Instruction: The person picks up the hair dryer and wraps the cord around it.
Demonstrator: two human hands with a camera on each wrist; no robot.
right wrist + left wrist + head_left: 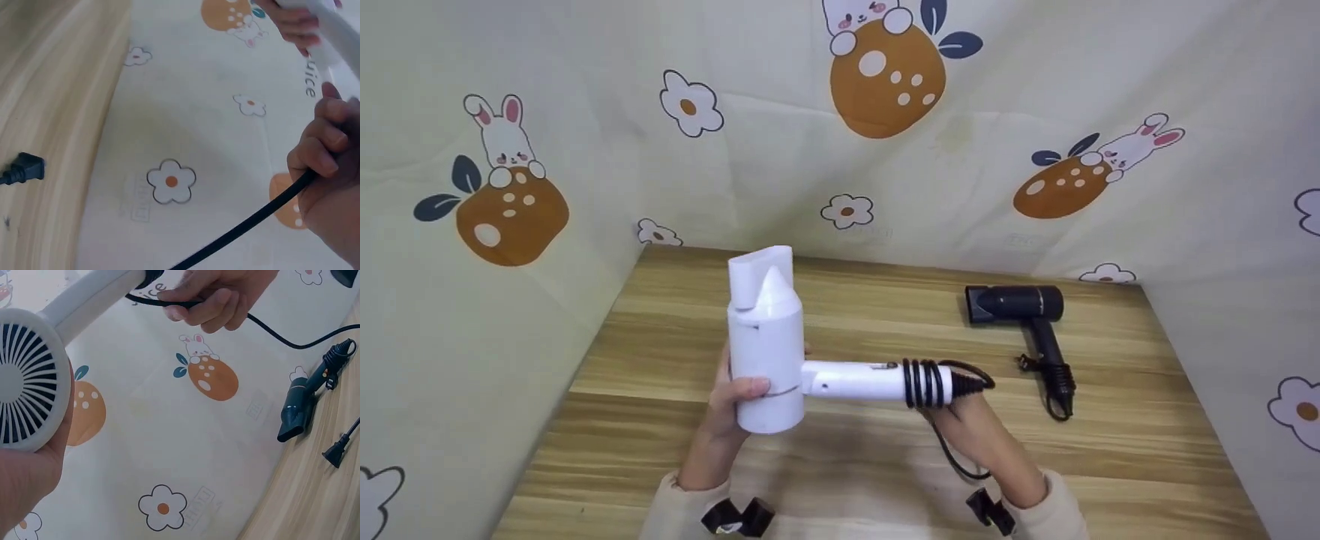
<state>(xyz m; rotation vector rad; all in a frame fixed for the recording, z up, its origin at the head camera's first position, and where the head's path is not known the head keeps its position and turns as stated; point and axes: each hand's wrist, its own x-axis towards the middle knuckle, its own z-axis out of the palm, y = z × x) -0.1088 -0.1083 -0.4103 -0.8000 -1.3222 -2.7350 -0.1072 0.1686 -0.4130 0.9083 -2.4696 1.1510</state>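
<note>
A white hair dryer (767, 349) with a flat nozzle is held above the table, its nozzle toward the back wall. My left hand (727, 401) grips its barrel, thumb across the near side; the left wrist view shows the slatted rear grille (34, 382). Several turns of black cord (924, 383) wrap the end of the handle, which points right. Below that end is my right hand (964, 429), partly hidden in the head view. In the right wrist view its curled fingers (318, 149) hold the cord (242, 219). The plug (335, 453) hangs loose at the cord's free end.
A black hair dryer (1014, 304) lies on the wooden table (877, 307) at the right rear, its cord (1059, 382) bundled round the handle. Patterned cloth (780, 165) with rabbits, fruit and flowers walls in the back and sides. Black mounts (739, 517) sit at both wrists.
</note>
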